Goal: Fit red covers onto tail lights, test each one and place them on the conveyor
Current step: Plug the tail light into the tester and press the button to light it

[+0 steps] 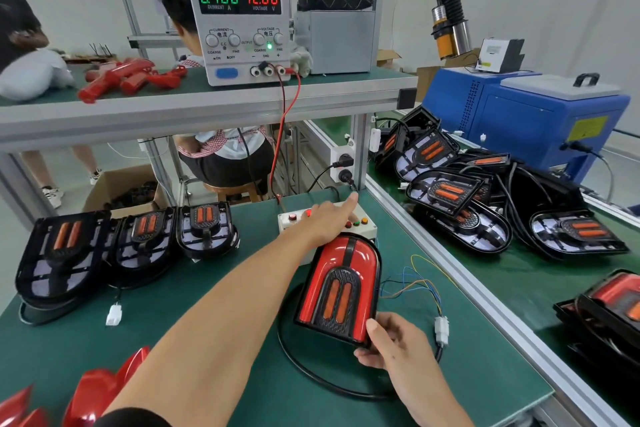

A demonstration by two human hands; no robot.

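Note:
A tail light with its red cover (pixel 341 282) fitted stands tilted on the green bench, propped against the white test switch box (pixel 360 224). My right hand (pixel 391 345) grips its lower right corner, thumb on the front edge. My left hand (pixel 329 220) reaches over the switch box, index finger stretched out past the coloured buttons, other fingers curled. Three uncovered black tail lights (pixel 138 239) lie in a row at the left. Loose red covers (pixel 93 392) lie at the bottom left. The conveyor (pixel 540 284) at the right carries a pile of uncovered lights (pixel 460 198).
A DC power supply (pixel 242 24) on the shelf reads 0.188 A and 12.00 V, its red and black leads running down to the bench. A blue machine (pixel 526 121) stands beyond the conveyor. Wires with a white connector (pixel 441 329) trail right of the light. Other people sit behind the shelf.

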